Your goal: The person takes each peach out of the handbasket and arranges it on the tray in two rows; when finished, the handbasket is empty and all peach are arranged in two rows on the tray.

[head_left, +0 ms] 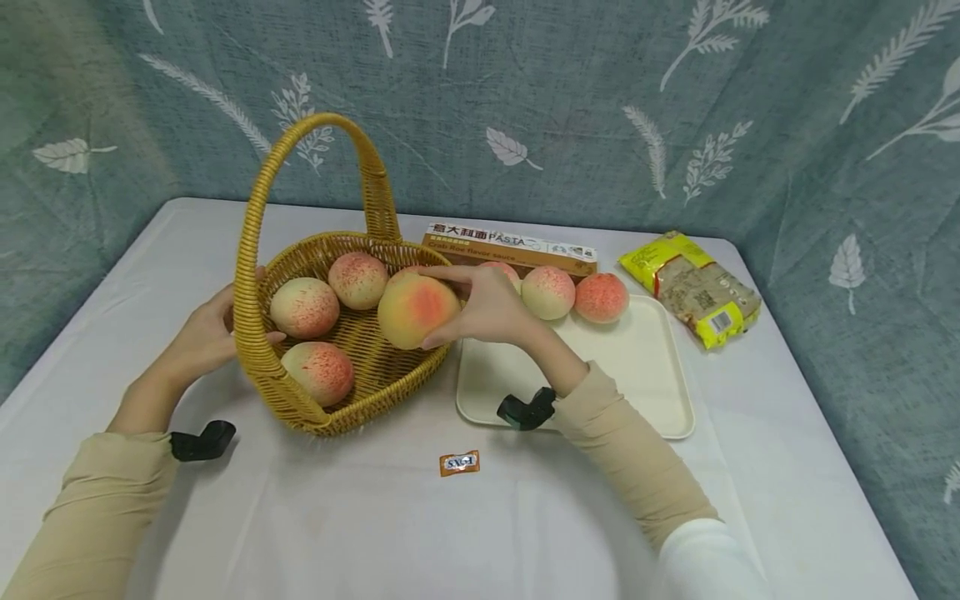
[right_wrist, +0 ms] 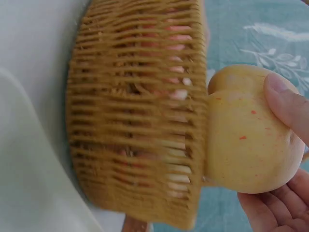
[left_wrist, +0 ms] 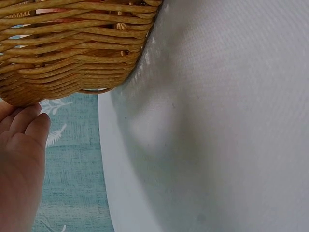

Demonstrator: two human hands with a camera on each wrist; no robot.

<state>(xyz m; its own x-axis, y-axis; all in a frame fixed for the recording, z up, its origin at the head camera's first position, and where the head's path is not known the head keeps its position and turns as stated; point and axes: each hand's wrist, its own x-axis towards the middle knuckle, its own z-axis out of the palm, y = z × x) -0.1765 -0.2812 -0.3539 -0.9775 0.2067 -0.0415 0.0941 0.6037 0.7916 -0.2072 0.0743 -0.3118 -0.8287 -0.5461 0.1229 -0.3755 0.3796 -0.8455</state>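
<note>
Head view: right hand [head_left: 491, 310] grips the peach [head_left: 417, 310] above the wicker basket [head_left: 378, 379] rim; left hand [head_left: 206, 333], fingers straight, steadies the basket wall. Lower the peach gently into the free gap between the three peaches inside.

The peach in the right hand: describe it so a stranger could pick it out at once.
Start at the wicker basket left of the cream tray. Just over the basket's right rim, the right hand grips the peach. It is the largest and yellowest, with one soft red blush; three speckled peaches lie inside the basket and others rest on the tray.
</note>
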